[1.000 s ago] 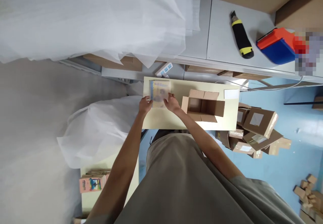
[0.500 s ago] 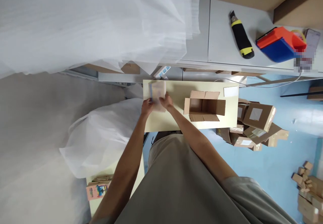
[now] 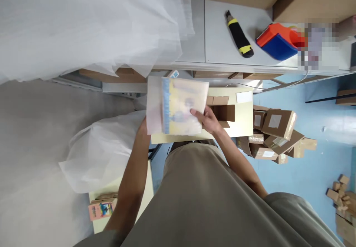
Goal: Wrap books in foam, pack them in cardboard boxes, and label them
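A book point(image 3: 182, 108) with a yellow and blue cover shows through a translucent white foam sheet point(image 3: 154, 106) wrapped about it. It is lifted above the pale table point(image 3: 244, 122), close to the camera and slightly blurred. My right hand point(image 3: 209, 121) grips its right edge, thumb on top and the other fingers underneath. My left hand point(image 3: 143, 126) is at the sheet's lower left edge, its fingers mostly hidden behind the wrap. Partly covered by the book, an open cardboard box point(image 3: 226, 112) stands on the table to the right.
On the grey bench ahead lie a utility knife point(image 3: 239, 35) and a red and blue tape dispenser point(image 3: 278, 41). White foam sheets point(image 3: 91, 24) hang over its left part. Taped cartons point(image 3: 279, 124) are piled at the right. Lower left, books point(image 3: 102, 209) lie on another table.
Both hands have raised the wrapped book from the table's left end toward the camera and a little right. It now blocks part of the open box. The view has shifted slightly.
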Demonstrator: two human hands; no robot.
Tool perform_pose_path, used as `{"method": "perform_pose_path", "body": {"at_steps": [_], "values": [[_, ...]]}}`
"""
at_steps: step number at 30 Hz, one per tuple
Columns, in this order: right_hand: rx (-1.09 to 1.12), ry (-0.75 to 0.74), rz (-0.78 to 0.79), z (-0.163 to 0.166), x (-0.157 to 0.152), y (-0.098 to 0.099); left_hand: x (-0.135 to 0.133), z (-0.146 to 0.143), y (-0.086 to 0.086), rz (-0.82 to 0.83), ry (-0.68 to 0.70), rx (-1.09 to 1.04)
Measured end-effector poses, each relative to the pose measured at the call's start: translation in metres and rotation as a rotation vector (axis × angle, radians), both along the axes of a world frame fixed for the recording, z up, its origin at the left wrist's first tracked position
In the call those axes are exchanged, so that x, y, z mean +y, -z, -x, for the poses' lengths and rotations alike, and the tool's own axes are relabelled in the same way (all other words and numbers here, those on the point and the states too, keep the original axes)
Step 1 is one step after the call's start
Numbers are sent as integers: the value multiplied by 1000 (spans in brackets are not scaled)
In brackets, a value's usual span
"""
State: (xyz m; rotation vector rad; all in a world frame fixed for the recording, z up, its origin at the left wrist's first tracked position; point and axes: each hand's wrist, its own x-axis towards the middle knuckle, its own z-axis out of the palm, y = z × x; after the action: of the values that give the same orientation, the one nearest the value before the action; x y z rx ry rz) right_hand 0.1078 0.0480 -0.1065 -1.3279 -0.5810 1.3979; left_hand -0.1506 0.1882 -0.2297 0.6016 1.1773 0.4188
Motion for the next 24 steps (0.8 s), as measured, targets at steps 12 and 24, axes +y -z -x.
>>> {"method": "perform_pose_path", "body": {"at_steps": [12,24], "values": [[-149,133,63,-89,-79,5,-64,-135,-110,-409,353,-56],[-672,96,-92,-159,-99,-4,-97,-201,-148,-773,377,133]]}}
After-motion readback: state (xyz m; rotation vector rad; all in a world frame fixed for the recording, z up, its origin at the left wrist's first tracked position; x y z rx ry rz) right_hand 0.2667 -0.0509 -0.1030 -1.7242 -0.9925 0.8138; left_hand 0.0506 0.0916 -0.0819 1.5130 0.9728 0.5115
